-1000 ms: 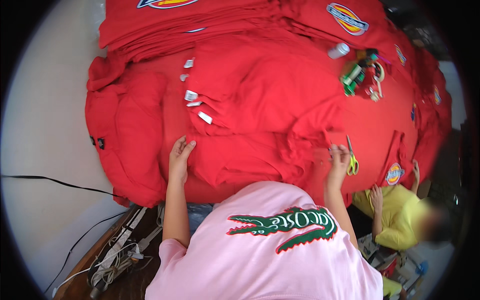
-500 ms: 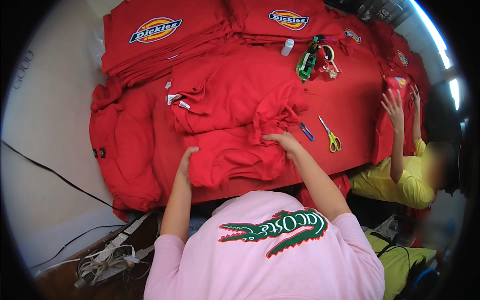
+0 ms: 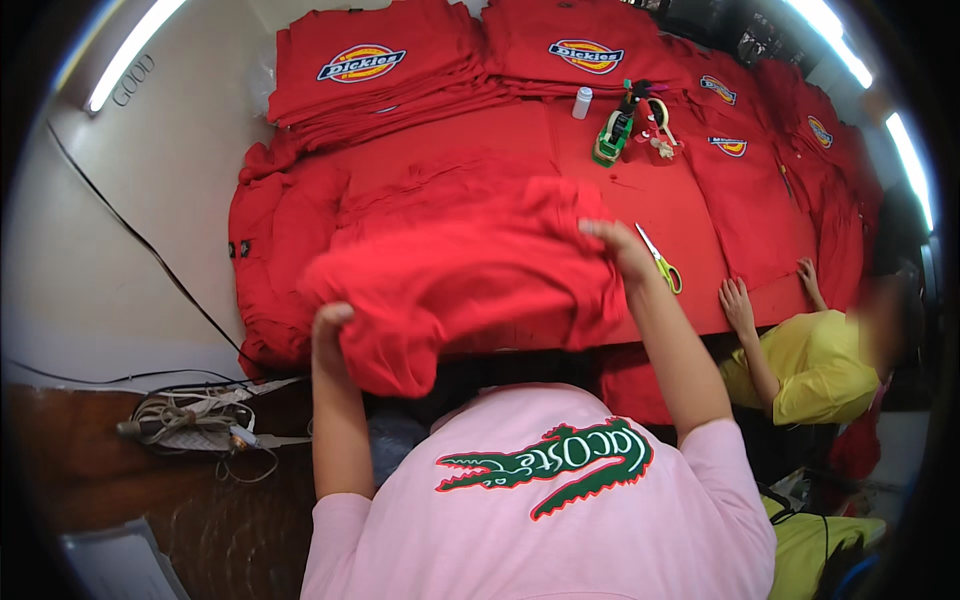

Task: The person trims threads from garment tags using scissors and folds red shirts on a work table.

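Observation:
A red garment [image 3: 470, 265], smeared by motion, is stretched between my two hands above the near edge of the red-covered table [image 3: 640, 205]. My left hand [image 3: 330, 322] grips its lower left side, fingers mostly hidden by the cloth. Higher up, my right hand [image 3: 618, 245] is closed on its right side. The near part of the cloth hangs past the table edge. Just right of my right hand lie scissors [image 3: 664, 265] with yellow-green handles. More red cloth lies crumpled behind the held piece; its details are blurred.
Stacks of folded red garments [image 3: 390, 35] line the far side. A green tape dispenser [image 3: 612, 142] and a white bottle [image 3: 582, 103] stand before them. At right, a person in yellow [image 3: 825, 365] lays hands by a flat red garment [image 3: 755, 200]. Cables [image 3: 190, 420] lie lower left.
My hands have moved apart and lifted the red garment off the pile. The blue snips are now out of sight. The other person's raised hands have come down to the table.

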Action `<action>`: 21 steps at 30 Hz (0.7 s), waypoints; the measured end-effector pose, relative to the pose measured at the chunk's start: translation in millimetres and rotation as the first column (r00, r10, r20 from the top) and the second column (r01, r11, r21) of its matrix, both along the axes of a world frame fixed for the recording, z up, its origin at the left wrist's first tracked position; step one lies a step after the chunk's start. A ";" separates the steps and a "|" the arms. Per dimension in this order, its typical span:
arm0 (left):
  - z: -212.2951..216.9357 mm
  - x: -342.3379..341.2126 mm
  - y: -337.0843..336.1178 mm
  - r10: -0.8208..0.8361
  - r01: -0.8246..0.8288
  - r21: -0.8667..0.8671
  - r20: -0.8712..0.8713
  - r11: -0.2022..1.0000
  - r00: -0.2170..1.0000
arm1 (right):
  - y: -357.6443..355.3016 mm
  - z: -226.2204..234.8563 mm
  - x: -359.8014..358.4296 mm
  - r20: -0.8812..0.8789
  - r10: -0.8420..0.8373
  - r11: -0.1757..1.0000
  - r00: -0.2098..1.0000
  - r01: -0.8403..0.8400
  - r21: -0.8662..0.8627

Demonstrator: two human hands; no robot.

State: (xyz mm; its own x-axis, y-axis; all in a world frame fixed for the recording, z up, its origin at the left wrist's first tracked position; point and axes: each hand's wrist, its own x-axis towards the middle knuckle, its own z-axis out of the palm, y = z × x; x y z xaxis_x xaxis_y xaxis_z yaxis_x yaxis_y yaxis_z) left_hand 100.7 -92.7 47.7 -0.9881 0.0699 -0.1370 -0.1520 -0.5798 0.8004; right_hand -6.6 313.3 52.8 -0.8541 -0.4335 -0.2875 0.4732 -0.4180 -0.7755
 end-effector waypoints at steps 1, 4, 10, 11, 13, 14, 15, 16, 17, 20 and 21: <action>15.9 -4.5 -0.9 0.076 -0.082 -0.087 -0.070 0.993 0.995 | -3.1 28.3 -2.7 -0.069 -0.045 0.998 0.997 0.043 -0.039; 74.0 -13.0 -8.2 0.228 -0.290 -0.176 -0.305 0.941 0.925 | -1.9 92.9 -17.0 -0.357 -0.166 0.985 0.919 0.172 -0.013; 184.7 49.1 -10.5 0.308 -0.499 -0.169 -0.609 0.850 0.731 | 35.0 189.2 9.5 -0.783 -0.152 0.913 0.603 0.390 0.122; 199.4 66.5 -8.2 0.309 -0.521 -0.172 -0.636 0.836 0.707 | 39.6 202.4 23.6 -0.819 -0.113 0.907 0.563 0.395 0.147; 211.0 84.3 -2.1 0.301 -0.528 -0.156 -0.673 0.835 0.675 | 56.8 224.2 58.4 -0.869 -0.023 0.873 0.495 0.433 0.224; 217.8 94.3 1.3 0.297 -0.534 -0.151 -0.691 0.832 0.659 | 63.0 231.1 72.3 -0.879 0.021 0.860 0.476 0.440 0.259; 222.0 99.4 6.0 0.291 -0.529 -0.145 -0.701 0.836 0.652 | 69.6 237.4 85.6 -0.881 0.056 0.843 0.469 0.450 0.294; 226.5 106.4 9.8 0.284 -0.527 -0.141 -0.711 0.838 0.643 | 74.0 241.6 96.2 -0.878 0.087 0.830 0.470 0.454 0.325; 229.0 112.0 13.4 0.279 -0.519 -0.136 -0.715 0.844 0.641 | 75.8 243.2 103.6 -0.869 0.107 0.822 0.482 0.449 0.350; 231.4 123.6 21.3 0.274 -0.506 -0.128 -0.715 0.853 0.643 | 78.2 239.4 103.1 -0.818 0.120 0.829 0.562 0.397 0.395; 232.9 124.9 24.2 0.273 -0.498 -0.122 -0.712 0.859 0.646 | 78.0 234.6 99.7 -0.794 0.105 0.844 0.599 0.368 0.390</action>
State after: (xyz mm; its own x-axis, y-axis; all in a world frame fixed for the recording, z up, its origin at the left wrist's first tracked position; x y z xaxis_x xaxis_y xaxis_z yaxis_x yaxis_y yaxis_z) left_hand 225.6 -68.5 280.6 -0.7528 -0.2695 0.6006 0.6532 -0.1926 0.7323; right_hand 93.1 391.2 287.5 -0.8755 -0.3047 0.3751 -0.4222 0.1047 -0.9004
